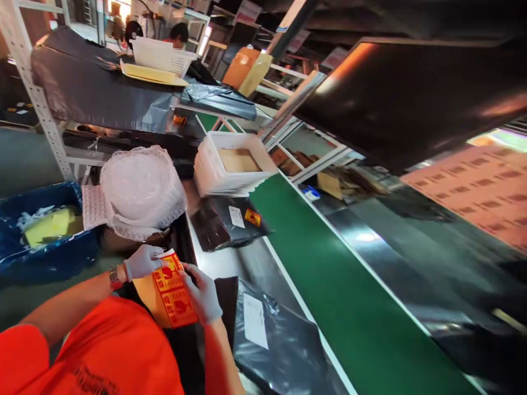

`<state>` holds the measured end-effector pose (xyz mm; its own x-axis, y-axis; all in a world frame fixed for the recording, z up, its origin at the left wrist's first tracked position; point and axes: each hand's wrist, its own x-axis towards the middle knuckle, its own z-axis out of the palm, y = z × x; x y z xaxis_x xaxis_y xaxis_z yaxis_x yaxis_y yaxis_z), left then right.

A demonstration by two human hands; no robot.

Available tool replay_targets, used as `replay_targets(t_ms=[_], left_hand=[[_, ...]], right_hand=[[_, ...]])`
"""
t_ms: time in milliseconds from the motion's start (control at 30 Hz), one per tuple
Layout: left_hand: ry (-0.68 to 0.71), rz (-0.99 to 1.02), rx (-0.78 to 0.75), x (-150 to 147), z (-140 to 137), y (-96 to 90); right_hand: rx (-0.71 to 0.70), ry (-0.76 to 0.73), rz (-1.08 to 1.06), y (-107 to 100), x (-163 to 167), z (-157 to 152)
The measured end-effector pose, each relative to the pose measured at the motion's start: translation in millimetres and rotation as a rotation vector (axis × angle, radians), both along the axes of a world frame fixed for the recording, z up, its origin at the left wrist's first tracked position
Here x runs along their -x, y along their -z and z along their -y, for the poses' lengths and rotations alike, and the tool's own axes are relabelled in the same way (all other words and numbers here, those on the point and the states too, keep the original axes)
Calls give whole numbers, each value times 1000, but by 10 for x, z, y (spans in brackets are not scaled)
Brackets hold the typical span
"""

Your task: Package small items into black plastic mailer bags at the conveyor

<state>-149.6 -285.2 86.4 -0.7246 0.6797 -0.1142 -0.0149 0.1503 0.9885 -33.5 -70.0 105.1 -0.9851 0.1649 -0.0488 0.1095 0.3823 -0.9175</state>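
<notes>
Green belt (329, 285) runs diagonally from centre to lower right | bubble wrap roll (138, 189) at centre left | black bag (284, 345) at bottom centre | sticker sheet (175, 293) at lower left, pinched between gloved left hand (142, 262) and right hand (203, 296), fingers clamped on its edges.

- The single head view looks forward and steeply down from the person's head, tilted sideways.
- It sits close above the white-gloved left hand (142, 261) and right hand (203, 294), low in frame.
- Farther off, the long green conveyor belt (329, 285) runs diagonally away.
</notes>
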Motion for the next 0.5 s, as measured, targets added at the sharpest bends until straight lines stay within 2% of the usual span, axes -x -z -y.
replay_targets(t_ms=[200, 367, 500], left_hand=[[132, -7, 36, 119, -261, 17], [174, -3, 48, 113, -485, -12], [254, -139, 105, 105, -623, -76]], right_hand=[[57, 249, -5, 141, -163, -2], [184, 474, -31, 205, -287, 4], [239, 608, -58, 276, -410, -36]])
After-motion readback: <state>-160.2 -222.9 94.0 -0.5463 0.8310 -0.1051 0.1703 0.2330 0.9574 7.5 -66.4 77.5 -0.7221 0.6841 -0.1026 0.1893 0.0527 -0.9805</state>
